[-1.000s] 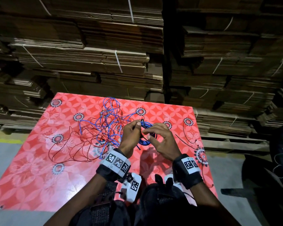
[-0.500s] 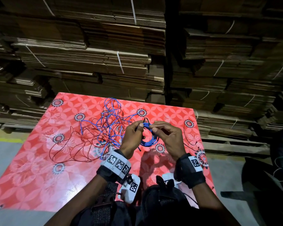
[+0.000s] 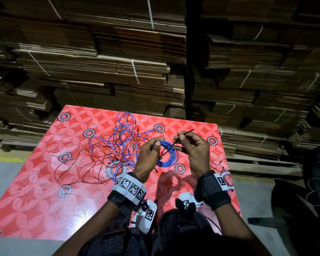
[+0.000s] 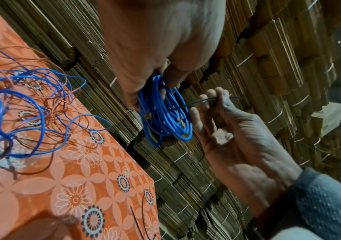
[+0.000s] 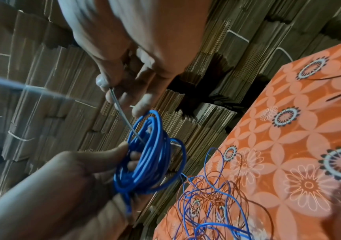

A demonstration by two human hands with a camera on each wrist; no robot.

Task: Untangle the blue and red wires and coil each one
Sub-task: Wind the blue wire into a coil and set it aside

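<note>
A round coil of blue wire (image 3: 169,156) (image 4: 165,116) (image 5: 149,159) is held above the red flowered table (image 3: 35,200). My left hand (image 3: 148,157) (image 5: 95,164) grips its left side with thumb and fingers. My right hand (image 3: 190,146) (image 4: 212,107) pinches a thin black tie (image 3: 175,143) (image 4: 198,103) (image 5: 122,113) that runs through the coil's middle. Left of the hands, a loose tangle of blue wire (image 3: 124,137) and red wire (image 3: 85,161) lies spread on the table.
Tall stacks of flattened cardboard (image 3: 118,61) bound with white straps rise just behind the table. Thin dark ties (image 3: 217,162) lie near the table's right edge. A dark object (image 3: 318,182) stands on the floor at the right.
My right hand has drawn away from the coil, up and to the right, pulling the black tie out through it. The coil's ring now shows open between the hands.
</note>
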